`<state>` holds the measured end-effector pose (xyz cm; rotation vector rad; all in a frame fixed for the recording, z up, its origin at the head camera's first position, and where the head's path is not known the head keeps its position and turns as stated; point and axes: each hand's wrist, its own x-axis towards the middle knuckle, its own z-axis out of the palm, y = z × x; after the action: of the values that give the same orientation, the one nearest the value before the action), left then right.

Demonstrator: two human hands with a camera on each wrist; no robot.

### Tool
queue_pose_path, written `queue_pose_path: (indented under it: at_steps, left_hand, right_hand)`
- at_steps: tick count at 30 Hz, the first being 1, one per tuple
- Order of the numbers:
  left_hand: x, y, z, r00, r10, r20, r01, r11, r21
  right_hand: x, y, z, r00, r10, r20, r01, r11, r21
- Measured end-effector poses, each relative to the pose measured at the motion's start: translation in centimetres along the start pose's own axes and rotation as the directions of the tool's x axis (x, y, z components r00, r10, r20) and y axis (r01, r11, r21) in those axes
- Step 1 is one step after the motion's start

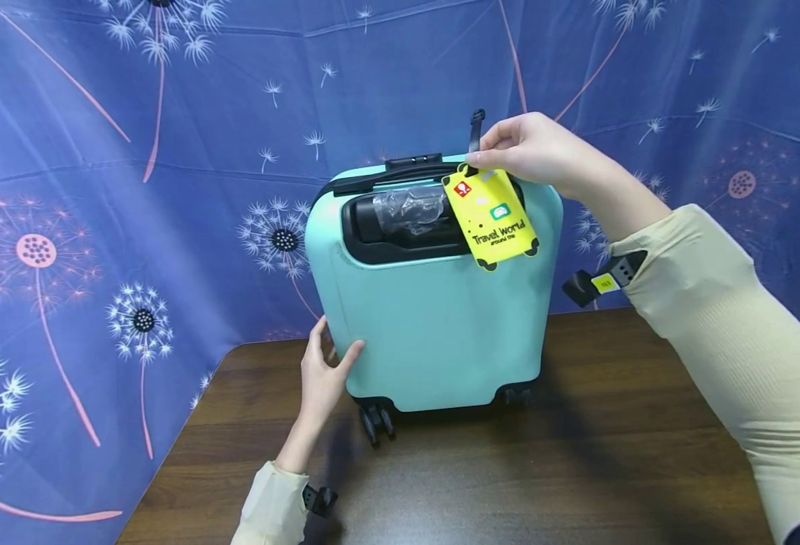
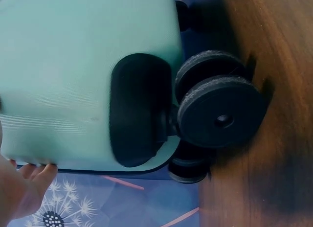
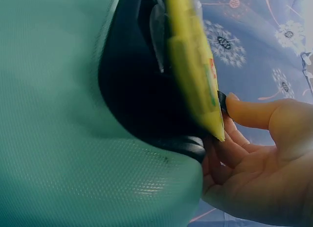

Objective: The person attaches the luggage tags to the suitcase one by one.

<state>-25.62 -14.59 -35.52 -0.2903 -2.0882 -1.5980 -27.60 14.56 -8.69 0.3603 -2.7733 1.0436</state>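
Note:
A mint-green suitcase stands upright on its wheels. From its top hangs a yellow luggage tag printed "Travel World", with a black strap. My right hand pinches the strap just above the tag; the strap's buckle end sticks up past the fingers. In the right wrist view the tag is seen edge-on and blurred, beside the thumb. Low on the suitcase's left edge, my left hand holds it, thumb on the front face and fingers round the side. Those fingers show against the side in the left wrist view.
A black handle recess holds a handle in clear plastic wrap. Black wheels stand on the brown wooden table. Close behind hangs a blue dandelion-print cloth.

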Motion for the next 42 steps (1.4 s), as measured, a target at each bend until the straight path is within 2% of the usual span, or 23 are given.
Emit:
queue_pose_path:
  at_steps: [4, 11, 18, 21, 23, 28, 31, 35, 38, 42]
  left_hand:
    - [0.4, -2.0, 0.3, 0.999, 0.021, -0.033, -0.020, 1.000, 0.012]
    - [0.3, -2.2, 0.4, 0.996, 0.060, -0.064, -0.059, 0.998, 0.011]
    - [0.2, -2.2, 0.4, 0.997, 0.046, -0.064, -0.045, 0.999, 0.017]
    - [0.2, -1.9, 0.4, 0.997, 0.037, -0.061, -0.037, 0.999, 0.008]
    - [-0.1, -1.1, 0.3, 0.998, 0.035, -0.057, -0.034, 0.999, 0.008]
    - [-0.7, 1.2, 0.1, 0.999, 0.024, -0.047, -0.023, 1.000, 0.018]
    - [-0.7, 1.4, 0.1, 0.999, 0.016, -0.037, -0.016, 1.000, 0.018]
    - [-0.4, 0.7, -0.2, 1.000, 0.010, -0.003, -0.010, 1.000, 0.004]
    - [0.2, -0.6, -0.6, 1.000, -0.004, 0.019, 0.004, 1.000, 0.011]
    - [1.1, -1.5, -1.1, 1.000, 0.013, -0.023, -0.012, 0.999, 0.050]
  right_hand:
    - [0.4, -0.3, 0.3, 1.000, -0.022, -0.013, 0.021, 0.999, -0.036]
    - [0.7, -0.4, 0.8, 0.998, -0.061, -0.007, 0.061, 0.997, -0.043]
    - [1.2, -0.4, 1.5, 0.991, -0.120, -0.061, 0.114, 0.989, -0.097]
    - [1.4, -0.4, 1.6, 0.989, -0.129, -0.073, 0.120, 0.986, -0.116]
    - [1.6, -0.3, 1.6, 0.989, -0.129, -0.065, 0.121, 0.986, -0.112]
    - [2.1, -0.3, 1.4, 0.992, -0.121, -0.019, 0.119, 0.990, -0.082]
    - [2.5, -0.1, 1.2, 0.993, -0.117, 0.027, 0.118, 0.992, -0.051]
    - [3.0, 0.4, 0.9, 0.986, -0.138, 0.089, 0.138, 0.990, 0.007]
    - [3.3, 0.8, 0.8, 0.978, -0.176, 0.112, 0.173, 0.984, 0.032]
    - [3.6, 1.2, 1.0, 0.968, -0.226, 0.108, 0.224, 0.974, 0.035]
